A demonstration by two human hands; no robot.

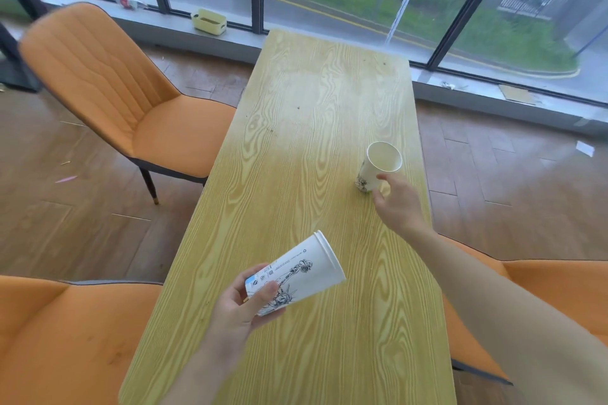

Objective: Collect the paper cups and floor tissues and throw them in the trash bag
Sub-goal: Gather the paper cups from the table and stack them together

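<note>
A white paper cup with a black statue drawing [302, 270] is tilted on its side above the near part of the wooden table [296, 141], held at its base by my left hand [240, 306]. It looks like two stacked cups, judging by the doubled rim. A second white paper cup [378, 164] stands upright and empty on the table's right side. My right hand [394, 204] is stretched out to it with fingers apart, fingertips at the cup's lower side. A white scrap like a tissue [585, 148] lies on the floor at right.
Orange chairs stand at the left [115, 92], near left [65, 339] and near right [543, 289] of the table. A yellow box [209, 21] and a crushed bottle [130, 3] sit on the window sill. Small litter dots the wooden floor at left [65, 179].
</note>
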